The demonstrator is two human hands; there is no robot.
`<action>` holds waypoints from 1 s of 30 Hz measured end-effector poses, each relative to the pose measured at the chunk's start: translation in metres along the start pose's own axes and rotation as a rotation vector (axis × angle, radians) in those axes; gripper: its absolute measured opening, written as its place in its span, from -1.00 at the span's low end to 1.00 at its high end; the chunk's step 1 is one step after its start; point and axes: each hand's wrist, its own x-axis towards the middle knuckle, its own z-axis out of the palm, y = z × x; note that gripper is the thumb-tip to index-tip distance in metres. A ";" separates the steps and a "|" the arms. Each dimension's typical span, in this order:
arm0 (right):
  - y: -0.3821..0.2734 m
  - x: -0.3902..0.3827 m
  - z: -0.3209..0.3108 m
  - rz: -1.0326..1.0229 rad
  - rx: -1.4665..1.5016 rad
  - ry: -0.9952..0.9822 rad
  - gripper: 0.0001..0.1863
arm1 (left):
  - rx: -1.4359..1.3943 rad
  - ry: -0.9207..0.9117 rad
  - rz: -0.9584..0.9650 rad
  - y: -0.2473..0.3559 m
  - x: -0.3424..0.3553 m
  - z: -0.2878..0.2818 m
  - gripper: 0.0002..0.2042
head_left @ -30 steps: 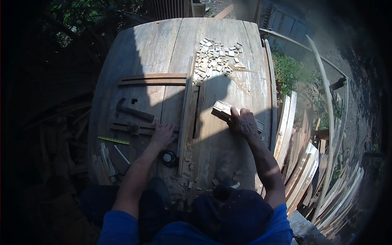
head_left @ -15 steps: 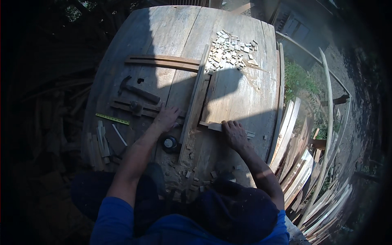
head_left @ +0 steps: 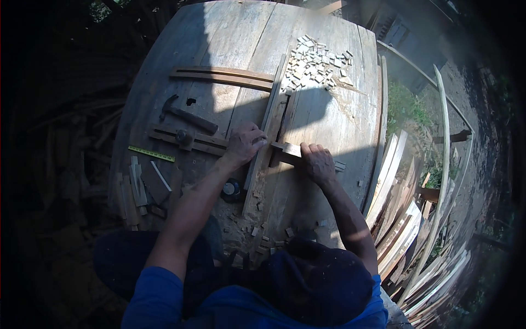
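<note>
My right hand (head_left: 319,163) is wrapped over a short wooden strip (head_left: 286,149), whose left end sticks out toward the long wooden rail (head_left: 266,134) across the table. My left hand (head_left: 245,145) is at the rail's left side, fingers curled and thumb close to them, near the strip's end. Whatever lies between those fingertips is too small to make out. Left of this hand are slotted wooden bars with a knob-like block (head_left: 184,138) and a hammer (head_left: 192,119). A round dark object with a pale top (head_left: 230,188) stands below my left forearm.
Many small cut wood pieces (head_left: 315,63) are heaped on the far part of the table (head_left: 233,33). A pair of strips (head_left: 222,77) lies left of the rail. A yellow tape measure (head_left: 152,153) and offcuts (head_left: 137,186) sit at left. Long slats (head_left: 392,175) lean beyond the right edge.
My left hand has moved right and away from me, from the table beside the bars to the rail, its fingers curling. My right hand and the strip have shifted slightly away from me.
</note>
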 end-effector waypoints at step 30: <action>0.040 0.054 0.008 -0.034 -0.073 0.196 -0.70 | 0.386 -0.062 0.214 -0.008 0.076 0.028 -0.91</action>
